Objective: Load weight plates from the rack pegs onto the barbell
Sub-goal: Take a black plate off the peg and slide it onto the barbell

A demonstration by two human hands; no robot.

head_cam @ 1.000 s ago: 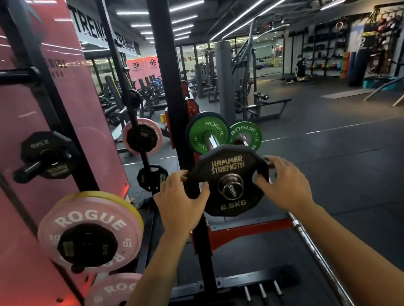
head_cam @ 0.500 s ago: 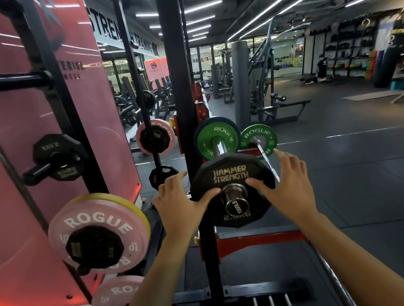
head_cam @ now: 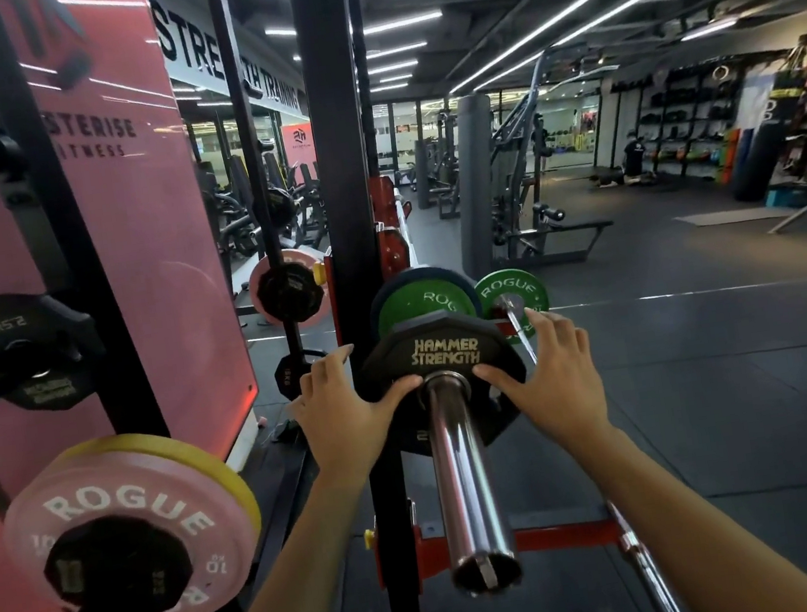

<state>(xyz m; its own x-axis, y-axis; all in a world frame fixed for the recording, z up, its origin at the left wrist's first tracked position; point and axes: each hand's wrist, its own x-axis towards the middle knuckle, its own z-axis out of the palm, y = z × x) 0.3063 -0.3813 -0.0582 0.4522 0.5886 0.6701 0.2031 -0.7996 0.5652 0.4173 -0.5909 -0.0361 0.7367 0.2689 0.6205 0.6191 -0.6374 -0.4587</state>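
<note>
Both hands, left (head_cam: 342, 420) and right (head_cam: 552, 381), press flat with straight fingers on a black plate (head_cam: 441, 352) threaded on the barbell sleeve (head_cam: 464, 478).

A: Colours noted on the barbell sleeve (head_cam: 459, 474)?

B: Bright chrome, streaked with reflections. The plate (head_cam: 441, 352) threaded on it is recorded as matte black, lettered "HAMMER STRENGTH" in pale gold. Behind it, a green plate (head_cam: 419, 301) with white "ROGUE" lettering and a dark rim; a second green plate (head_cam: 511, 290), likewise lettered, is logged farther back.

A: And at the rack's left edge?

B: A pale pink plate (head_cam: 123, 506) with white "ROGUE" print, backed by a yellow plate (head_cam: 194, 452); a small black plate (head_cam: 117, 574) is seen over the pink. The rack upright (head_cam: 345, 184) is black, the crossbar (head_cam: 558, 535) red. The wall panel (head_cam: 148, 238) is pink.
</note>
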